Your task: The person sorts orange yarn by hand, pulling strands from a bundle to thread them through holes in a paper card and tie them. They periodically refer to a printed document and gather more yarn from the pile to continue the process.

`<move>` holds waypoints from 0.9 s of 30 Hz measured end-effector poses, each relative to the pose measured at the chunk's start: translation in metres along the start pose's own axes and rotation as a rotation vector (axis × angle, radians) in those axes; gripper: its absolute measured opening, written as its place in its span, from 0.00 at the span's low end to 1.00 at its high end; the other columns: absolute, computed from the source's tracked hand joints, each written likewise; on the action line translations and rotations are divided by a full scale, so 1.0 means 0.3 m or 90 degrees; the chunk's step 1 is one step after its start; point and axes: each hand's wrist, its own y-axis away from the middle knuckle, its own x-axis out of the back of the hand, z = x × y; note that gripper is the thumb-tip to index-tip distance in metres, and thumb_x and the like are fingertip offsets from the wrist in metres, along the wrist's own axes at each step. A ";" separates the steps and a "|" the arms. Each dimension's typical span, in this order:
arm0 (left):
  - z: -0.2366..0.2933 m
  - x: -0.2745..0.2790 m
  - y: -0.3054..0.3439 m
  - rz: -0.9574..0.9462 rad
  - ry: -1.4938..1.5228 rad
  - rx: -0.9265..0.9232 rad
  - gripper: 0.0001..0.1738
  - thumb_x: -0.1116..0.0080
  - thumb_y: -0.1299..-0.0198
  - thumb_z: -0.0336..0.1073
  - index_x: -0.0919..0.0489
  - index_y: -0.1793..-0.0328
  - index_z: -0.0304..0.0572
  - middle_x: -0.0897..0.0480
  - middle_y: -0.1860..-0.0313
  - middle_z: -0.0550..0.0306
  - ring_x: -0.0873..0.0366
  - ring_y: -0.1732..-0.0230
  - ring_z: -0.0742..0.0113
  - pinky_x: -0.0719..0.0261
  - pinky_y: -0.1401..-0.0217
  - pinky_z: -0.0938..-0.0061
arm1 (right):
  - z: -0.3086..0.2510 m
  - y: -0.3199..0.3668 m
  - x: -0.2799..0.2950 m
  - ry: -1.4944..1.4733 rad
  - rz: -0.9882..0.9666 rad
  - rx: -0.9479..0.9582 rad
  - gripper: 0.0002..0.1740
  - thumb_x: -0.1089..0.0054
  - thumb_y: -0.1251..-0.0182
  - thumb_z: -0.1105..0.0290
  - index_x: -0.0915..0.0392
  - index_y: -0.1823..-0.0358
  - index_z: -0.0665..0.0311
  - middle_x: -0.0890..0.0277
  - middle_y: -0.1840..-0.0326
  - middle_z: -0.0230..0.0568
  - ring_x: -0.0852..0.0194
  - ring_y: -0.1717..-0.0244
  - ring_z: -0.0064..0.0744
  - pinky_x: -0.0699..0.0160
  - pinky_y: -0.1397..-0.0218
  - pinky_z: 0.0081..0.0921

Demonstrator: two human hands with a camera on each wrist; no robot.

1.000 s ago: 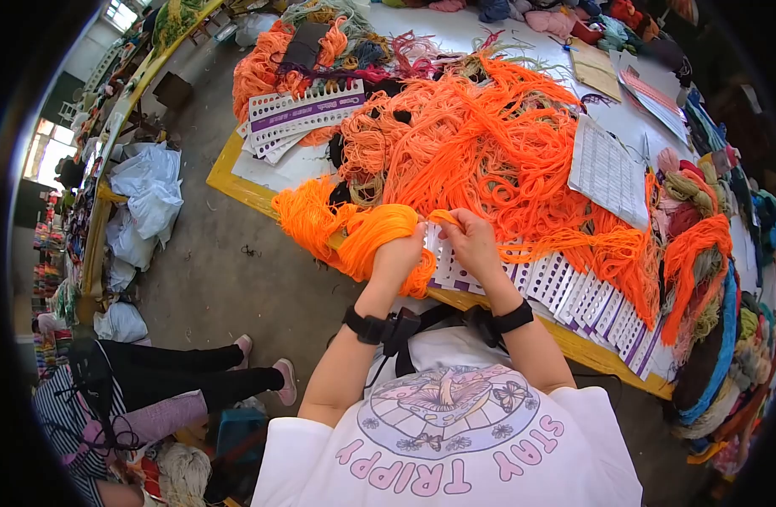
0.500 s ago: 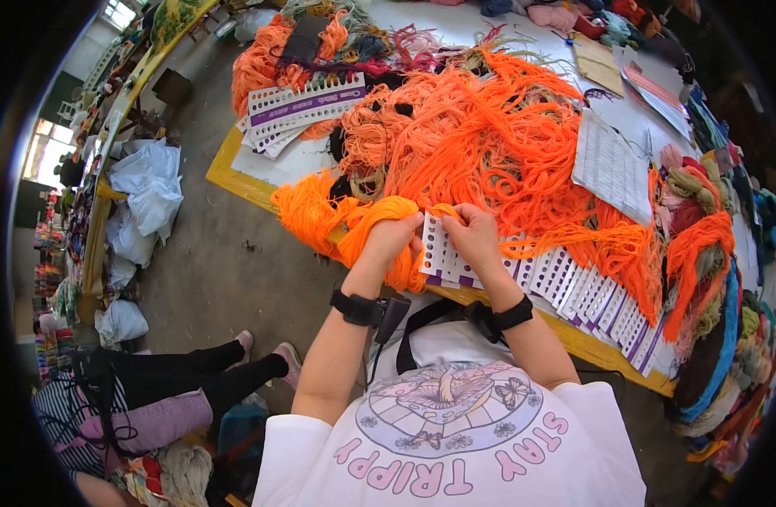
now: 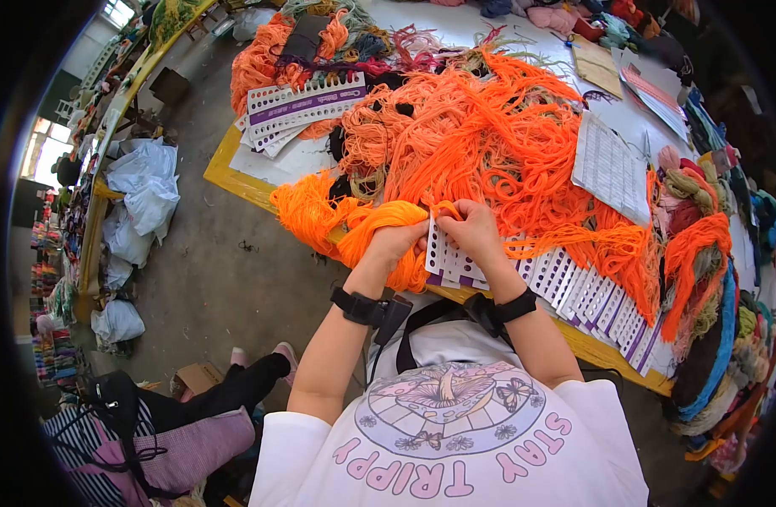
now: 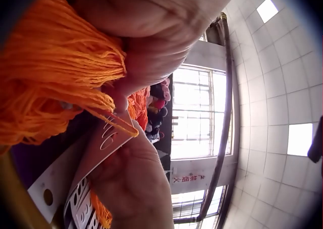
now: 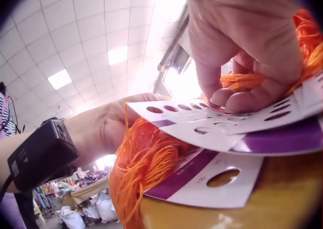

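Observation:
My left hand grips a skein of bright orange embroidery thread, its strands hanging beside the palm in the left wrist view. Close to its fingertips is the edge of a white punched thread card with a purple band. On the other side of that card, my right hand pinches orange strands, with thumb and fingertip down at the row of holes. A thin loop of thread passes over the card's edge in the left wrist view. The left hand's fingertips are partly hidden behind the card.
A large tangled heap of orange thread covers the table's middle. Overlapping punched cards line the front edge, and more cards lie at the left. A printed sheet rests on the heap. Another person is at the lower left.
My left hand has shifted slightly, and more of the punched card shows between my hands. The right hand stays close to the same spot. The other person has moved toward the right.

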 end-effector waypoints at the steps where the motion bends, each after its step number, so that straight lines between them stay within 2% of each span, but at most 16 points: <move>1: 0.000 -0.004 0.001 0.010 -0.008 0.001 0.10 0.46 0.42 0.38 0.24 0.68 0.40 0.27 0.80 0.65 0.33 0.82 0.79 0.34 0.80 0.85 | -0.002 0.002 -0.001 0.047 0.015 0.021 0.07 0.43 0.50 0.70 0.25 0.74 0.68 0.30 0.84 0.31 0.34 0.84 0.16 0.36 0.80 0.17; 3: -0.009 -0.006 -0.004 0.028 -0.029 -0.003 0.10 0.47 0.41 0.38 0.24 0.69 0.40 0.27 0.81 0.65 0.32 0.82 0.79 0.34 0.80 0.84 | -0.004 0.015 -0.008 0.141 0.046 0.064 0.08 0.45 0.49 0.69 0.25 0.75 0.67 0.30 0.84 0.33 0.34 0.84 0.17 0.35 0.79 0.18; 6: -0.032 -0.005 -0.020 0.065 -0.076 -0.036 0.10 0.49 0.41 0.37 0.25 0.70 0.40 0.27 0.81 0.65 0.31 0.81 0.78 0.33 0.79 0.84 | -0.042 0.039 -0.008 0.141 0.032 0.035 0.12 0.51 0.48 0.64 0.24 0.75 0.66 0.27 0.79 0.52 0.27 0.74 0.48 0.30 0.70 0.35; 8: -0.029 -0.022 -0.015 0.101 -0.121 -0.074 0.09 0.50 0.41 0.37 0.25 0.71 0.40 0.26 0.81 0.65 0.30 0.81 0.78 0.32 0.79 0.83 | -0.030 0.033 -0.014 0.167 0.046 0.061 0.12 0.54 0.46 0.66 0.24 0.74 0.66 0.27 0.78 0.53 0.27 0.73 0.50 0.30 0.69 0.37; 11: 0.019 -0.020 0.014 0.147 -0.352 -0.100 0.09 0.51 0.42 0.36 0.26 0.70 0.40 0.26 0.80 0.65 0.29 0.80 0.78 0.32 0.79 0.82 | -0.039 0.036 -0.016 0.185 0.076 0.084 0.13 0.56 0.45 0.67 0.24 0.73 0.67 0.27 0.77 0.54 0.27 0.73 0.51 0.30 0.67 0.38; 14: -0.009 0.083 0.003 0.347 -0.806 -0.510 0.07 0.50 0.44 0.35 0.26 0.69 0.40 0.26 0.80 0.65 0.30 0.81 0.78 0.32 0.79 0.82 | -0.023 0.032 -0.025 0.202 0.080 0.108 0.13 0.57 0.45 0.67 0.24 0.72 0.67 0.26 0.77 0.54 0.27 0.72 0.51 0.29 0.66 0.38; 15: -0.013 0.110 0.003 0.319 -0.672 -0.440 0.08 0.50 0.45 0.36 0.25 0.69 0.39 0.25 0.79 0.62 0.30 0.81 0.75 0.31 0.78 0.79 | -0.013 0.024 -0.026 0.209 0.080 0.117 0.13 0.57 0.45 0.67 0.24 0.71 0.68 0.26 0.77 0.54 0.27 0.72 0.51 0.29 0.65 0.38; 17: 0.017 0.127 0.036 0.260 -0.405 -0.297 0.11 0.50 0.46 0.38 0.25 0.67 0.37 0.24 0.76 0.57 0.28 0.79 0.69 0.29 0.75 0.73 | -0.005 0.018 -0.020 0.199 0.056 0.106 0.12 0.56 0.43 0.68 0.24 0.70 0.68 0.30 0.83 0.45 0.29 0.80 0.35 0.32 0.74 0.30; 18: 0.036 0.139 0.058 0.182 -0.252 -0.119 0.11 0.45 0.46 0.39 0.25 0.66 0.36 0.22 0.71 0.58 0.26 0.71 0.71 0.29 0.68 0.75 | -0.001 0.015 -0.019 0.193 0.045 0.100 0.12 0.56 0.43 0.69 0.24 0.70 0.68 0.32 0.86 0.40 0.31 0.84 0.27 0.34 0.78 0.26; 21: 0.067 0.114 0.089 0.104 -0.193 -0.117 0.11 0.43 0.46 0.38 0.24 0.66 0.36 0.23 0.71 0.60 0.27 0.70 0.74 0.29 0.68 0.78 | 0.016 0.006 -0.017 0.124 0.026 0.081 0.12 0.56 0.42 0.69 0.24 0.70 0.68 0.32 0.87 0.35 0.34 0.87 0.22 0.36 0.82 0.21; 24: -0.014 0.135 0.017 0.193 -0.229 -0.233 0.10 0.42 0.45 0.38 0.24 0.64 0.39 0.24 0.75 0.61 0.29 0.75 0.78 0.30 0.74 0.81 | 0.019 0.004 -0.013 0.094 0.009 0.064 0.11 0.56 0.41 0.69 0.24 0.69 0.68 0.33 0.87 0.31 0.36 0.88 0.17 0.37 0.83 0.17; 27: 0.063 0.076 0.065 0.155 -0.014 -0.074 0.12 0.46 0.42 0.39 0.25 0.60 0.39 0.28 0.81 0.63 0.31 0.79 0.76 0.28 0.76 0.77 | 0.012 0.001 -0.004 0.077 -0.003 0.039 0.12 0.55 0.41 0.68 0.24 0.70 0.67 0.33 0.86 0.29 0.36 0.87 0.15 0.37 0.83 0.16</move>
